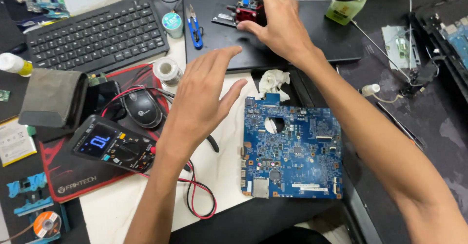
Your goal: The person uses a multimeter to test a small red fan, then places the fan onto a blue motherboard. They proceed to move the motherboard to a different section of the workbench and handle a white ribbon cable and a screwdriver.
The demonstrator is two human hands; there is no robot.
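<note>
My right hand reaches to the far middle of the desk and closes its fingers on a small red and black device lying on a closed black laptop. My left hand hovers open, fingers spread, over the white desk between the mouse and a blue circuit board. The board lies flat in front of me, with a round hole near its top. My left hand holds nothing.
A black keyboard lies at the back left. A multimeter with red and black leads sits on a mouse pad beside a black mouse. Solder spools, blue snips, crumpled tissue and a green bottle stand around.
</note>
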